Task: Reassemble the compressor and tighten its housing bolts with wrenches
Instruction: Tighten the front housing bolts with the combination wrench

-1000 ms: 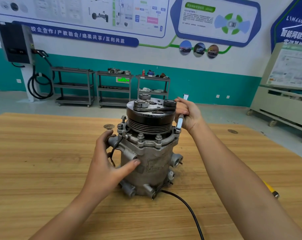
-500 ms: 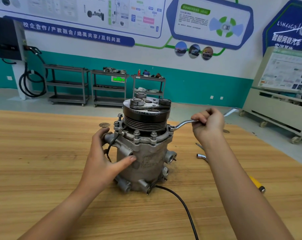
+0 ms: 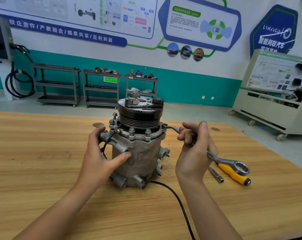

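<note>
I see the compressor (image 3: 140, 153) standing upright on the table (image 3: 43, 153). My left hand (image 3: 98, 156) clasps its left side, thumb pressed on the front. Just right of it, my right hand (image 3: 193, 153) grasps the wrench (image 3: 221, 161), whose far ring sits on the compressor's right flange bolt (image 3: 164, 125). A yellow-handled screwdriver (image 3: 233, 174) lies farther right.

The scene is brightly and evenly lit, and only soft, faint shadows are cast on the table (image 3: 43, 170) around the compressor (image 3: 143, 153). Pale glare is seen on the wall posters (image 3: 198, 23) behind the compressor, and lines far to its sides are bowed by the wide lens.
</note>
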Demonstrator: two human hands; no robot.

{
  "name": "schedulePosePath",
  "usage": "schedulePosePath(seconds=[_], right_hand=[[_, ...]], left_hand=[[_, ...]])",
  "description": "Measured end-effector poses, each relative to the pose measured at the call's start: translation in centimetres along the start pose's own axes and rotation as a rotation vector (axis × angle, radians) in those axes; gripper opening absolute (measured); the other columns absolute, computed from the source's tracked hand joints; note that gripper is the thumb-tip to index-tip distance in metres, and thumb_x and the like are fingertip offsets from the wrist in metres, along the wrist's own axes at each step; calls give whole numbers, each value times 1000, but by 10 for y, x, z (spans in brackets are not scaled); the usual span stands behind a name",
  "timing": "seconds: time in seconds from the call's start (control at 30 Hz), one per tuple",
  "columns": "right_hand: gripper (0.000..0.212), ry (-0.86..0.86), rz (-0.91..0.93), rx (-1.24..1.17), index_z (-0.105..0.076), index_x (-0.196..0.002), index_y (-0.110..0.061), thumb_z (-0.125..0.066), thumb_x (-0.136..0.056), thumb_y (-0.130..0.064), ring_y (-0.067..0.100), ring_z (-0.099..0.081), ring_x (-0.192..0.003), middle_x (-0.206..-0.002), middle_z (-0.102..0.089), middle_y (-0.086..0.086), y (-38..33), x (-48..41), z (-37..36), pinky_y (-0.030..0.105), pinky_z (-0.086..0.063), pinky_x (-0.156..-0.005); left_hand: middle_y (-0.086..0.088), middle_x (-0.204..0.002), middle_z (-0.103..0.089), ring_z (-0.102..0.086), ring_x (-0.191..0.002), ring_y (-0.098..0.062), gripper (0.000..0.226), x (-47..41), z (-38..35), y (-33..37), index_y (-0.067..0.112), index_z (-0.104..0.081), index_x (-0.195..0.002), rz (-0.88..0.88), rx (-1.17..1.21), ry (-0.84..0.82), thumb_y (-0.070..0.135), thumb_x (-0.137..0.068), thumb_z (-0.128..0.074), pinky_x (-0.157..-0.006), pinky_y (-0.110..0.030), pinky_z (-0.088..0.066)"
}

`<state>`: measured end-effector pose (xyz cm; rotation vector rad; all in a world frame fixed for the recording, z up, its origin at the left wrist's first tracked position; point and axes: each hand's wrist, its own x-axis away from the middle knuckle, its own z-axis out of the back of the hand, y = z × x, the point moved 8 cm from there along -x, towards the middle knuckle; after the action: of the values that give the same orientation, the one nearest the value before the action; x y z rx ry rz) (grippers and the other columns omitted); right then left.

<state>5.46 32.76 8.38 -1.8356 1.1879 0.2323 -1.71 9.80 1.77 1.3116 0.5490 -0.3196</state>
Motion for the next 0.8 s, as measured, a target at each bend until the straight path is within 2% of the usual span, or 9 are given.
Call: schedulePosePath(seconds=[0.1, 0.2, 0.33, 0.4, 0.5, 0.57, 0.63, 0.7, 0.8], right_hand=[[30, -103, 105, 143, -69, -66, -27, -48, -84, -39, 9, -56, -60, -52, -53, -7, -9, 6, -10, 20, -48, -67], [25, -256, 297, 304, -65, -73, -25, -45, -87, -33, 2, -56, -59, -57, -58, -12, -19, 18, -29, 17, -45, -57], [42, -354, 457, 427, -63, -61, 0, -45, -90, -24, 10, -46, -50, -51, -47, -9, -21, 34, -54, 13, -35, -49], [55, -378, 444, 418, -61, -59, 2, -42, -95, -34, 6, -42, -45, -45, -40, -9, -20, 36, -68, 10, -27, -48], [61, -402, 251, 204, -59, -59, -15, -32, -91, -59, -4, -39, -40, -43, -41, -17, -22, 22, -81, 6, -26, -45], [51, -301, 47, -39, -57, -54, -26, -37, -91, -55, -2, -33, -35, -40, -42, -14, -27, -11, -79, 11, -27, -38], [48, -201, -162, -235, -53, -57, -21, -40, -89, -55, 4, -22, -32, -38, -30, -13, -22, -50, -72, 14, -21, -35], [60, -137, -411, -345, -47, -65, -16, -36, -85, -71, 6, -15, -36, -42, -21, -10, -6, -79, -66, 16, -15, -34], [72, -29, -710, -457, -41, -68, -12, -29, -78, -82, 6, -16, -34, -44, -21, -7, 34, -99, -56, 18, -12, -31]], left_hand=[[13, -127, -42, -43, -124, -13, 92, 0, 0, 0, 39, -30, -124, 7, 0, -4, 57, -45, -73, -105, -44, -38], [13, -127, -42, -43, -123, -13, 94, 0, 0, -1, 38, -30, -124, 16, -6, -4, 62, -43, -70, -104, -43, -38], [7, -131, -44, -42, -126, -14, 97, 0, 0, 0, 35, -31, -126, 19, -19, -2, 62, -42, -70, -104, -44, -39], [7, -131, -43, -41, -126, -15, 96, 0, 0, 1, 37, -30, -125, 22, -23, -6, 62, -42, -70, -103, -41, -39], [7, -131, -43, -41, -126, -14, 95, 1, 0, 1, 36, -30, -126, 24, -26, -9, 58, -43, -71, -103, -42, -39], [9, -130, -42, -41, -125, -13, 96, 1, 1, 1, 37, -30, -126, 27, -30, -9, 61, -42, -70, -104, -41, -38], [11, -130, -41, -40, -126, -12, 96, 1, 1, 1, 39, -29, -125, 30, -36, -17, 64, -42, -69, -104, -40, -38], [12, -131, -41, -40, -126, -12, 95, 1, 0, 2, 39, -28, -125, 31, -38, -21, 63, -42, -69, -105, -41, -37], [13, -130, -41, -40, -126, -11, 96, 1, 0, 3, 39, -29, -125, 29, -27, -19, 63, -42, -69, -105, -41, -37]])
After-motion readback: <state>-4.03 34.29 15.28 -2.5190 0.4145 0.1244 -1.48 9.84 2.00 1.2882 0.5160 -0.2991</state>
